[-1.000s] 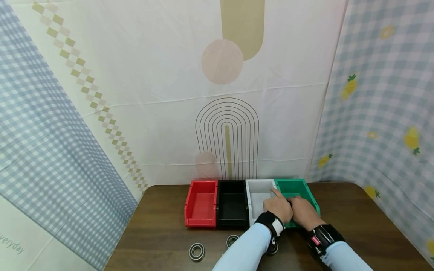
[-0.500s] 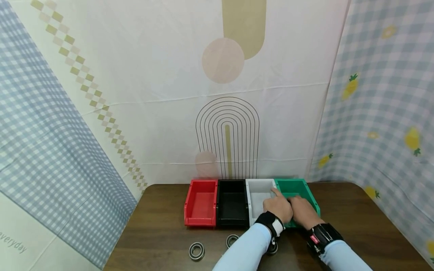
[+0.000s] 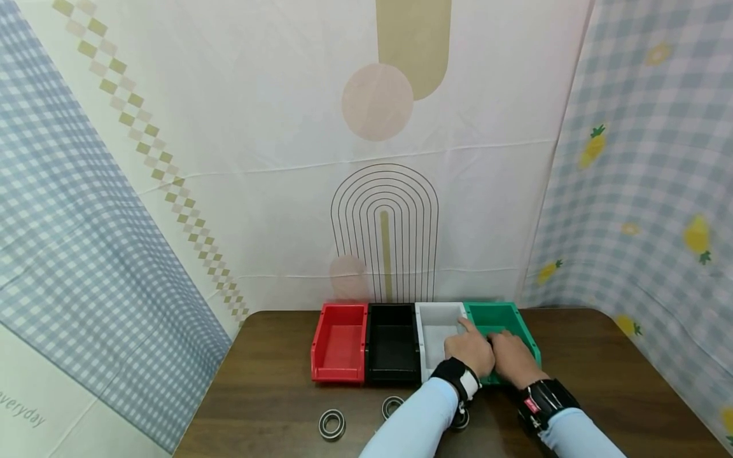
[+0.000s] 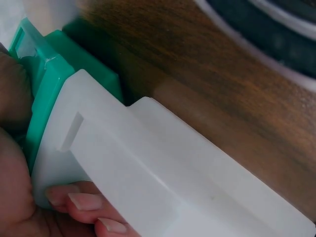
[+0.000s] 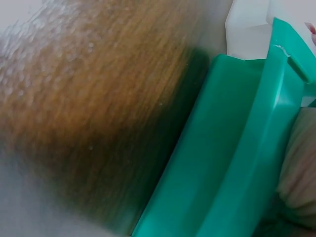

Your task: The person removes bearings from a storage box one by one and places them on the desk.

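Note:
My left hand (image 3: 471, 352) grips the wall of the white bin (image 3: 438, 318) where it meets the green bin (image 3: 495, 313). Curled fingertips (image 4: 86, 201) show inside the white bin in the left wrist view. The index finger points forward along that wall in the head view. Right beside it, my right hand (image 3: 515, 359) reaches down into the green bin with bent fingers, holding at the shared wall; its fingertips are hidden. The right wrist view shows part of that hand behind the front lip of the green bin.
A red bin (image 3: 339, 343) and a black bin (image 3: 392, 343) complete the row to the left. Metal ring bearings lie in front on the wooden table (image 3: 269, 369): one bearing (image 3: 332, 425), another bearing (image 3: 391, 406) and a third bearing (image 3: 460, 420), the latter two partly behind the left arm.

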`<state>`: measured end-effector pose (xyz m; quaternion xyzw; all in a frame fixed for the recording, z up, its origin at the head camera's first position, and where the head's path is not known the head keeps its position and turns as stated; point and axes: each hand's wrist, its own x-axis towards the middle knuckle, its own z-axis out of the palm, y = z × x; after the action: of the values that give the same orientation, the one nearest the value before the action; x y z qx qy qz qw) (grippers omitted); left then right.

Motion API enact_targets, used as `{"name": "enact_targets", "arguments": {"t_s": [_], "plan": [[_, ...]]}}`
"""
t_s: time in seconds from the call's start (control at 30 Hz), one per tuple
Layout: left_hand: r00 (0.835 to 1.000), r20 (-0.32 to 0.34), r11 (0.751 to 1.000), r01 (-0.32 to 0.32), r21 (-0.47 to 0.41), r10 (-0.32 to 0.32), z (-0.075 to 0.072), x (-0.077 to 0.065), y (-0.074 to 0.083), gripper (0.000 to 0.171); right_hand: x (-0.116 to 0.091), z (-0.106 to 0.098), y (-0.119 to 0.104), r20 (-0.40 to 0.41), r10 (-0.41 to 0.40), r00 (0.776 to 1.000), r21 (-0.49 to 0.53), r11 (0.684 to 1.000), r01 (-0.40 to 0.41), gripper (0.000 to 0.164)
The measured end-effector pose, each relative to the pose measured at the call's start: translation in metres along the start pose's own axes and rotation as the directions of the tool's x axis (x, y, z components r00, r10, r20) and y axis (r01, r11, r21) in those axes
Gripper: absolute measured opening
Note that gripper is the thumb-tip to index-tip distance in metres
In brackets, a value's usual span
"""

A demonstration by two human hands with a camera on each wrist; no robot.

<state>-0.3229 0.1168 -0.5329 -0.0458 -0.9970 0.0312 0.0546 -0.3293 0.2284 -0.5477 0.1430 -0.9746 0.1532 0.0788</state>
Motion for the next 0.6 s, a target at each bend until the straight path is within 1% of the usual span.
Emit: {"name": "enact_targets", "arguments": {"t_s": [0.27, 0.3, 0.4, 0.5, 0.53, 0.6], "plan": [[1.0, 0.014, 1.0, -0.001, 0.002, 0.001, 0.0015, 0.0014, 0.0005, 0.073, 0.0014, 0.0006, 0.0014, 0.026, 0.034, 0.999, -0.027, 0.999, -0.033, 0.005], [1.0, 0.014, 1.0, 0.0, 0.003, 0.0, 0.0014, 0.0014, 0.0004, 0.073, 0.0014, 0.0006, 0.0015, 0.029, 0.037, 0.999, -0.03, 0.999, -0.036, 0.007], [1.0, 0.011, 1.0, 0.005, -0.006, -0.005, 0.0014, 0.0018, 0.0002, 0.073, 0.0009, -0.0005, 0.0004, 0.044, 0.052, 0.998, -0.027, 0.998, -0.05, 0.025], [1.0, 0.015, 1.0, 0.001, -0.014, -0.001, 0.0015, 0.0018, 0.0003, 0.073, -0.0006, -0.0019, -0.0005, 0.043, 0.063, 0.997, -0.02, 0.998, -0.063, 0.042], [1.0, 0.017, 1.0, 0.0, -0.017, 0.0, 0.0012, 0.0017, 0.0003, 0.074, -0.0013, -0.0023, -0.0008, 0.036, 0.061, 0.997, -0.015, 0.998, -0.06, 0.045], [1.0, 0.025, 1.0, 0.002, -0.026, -0.001, -0.0001, 0.0008, 0.0004, 0.074, -0.003, -0.003, -0.0011, 0.018, 0.052, 0.998, -0.007, 0.999, -0.052, 0.045]]}}
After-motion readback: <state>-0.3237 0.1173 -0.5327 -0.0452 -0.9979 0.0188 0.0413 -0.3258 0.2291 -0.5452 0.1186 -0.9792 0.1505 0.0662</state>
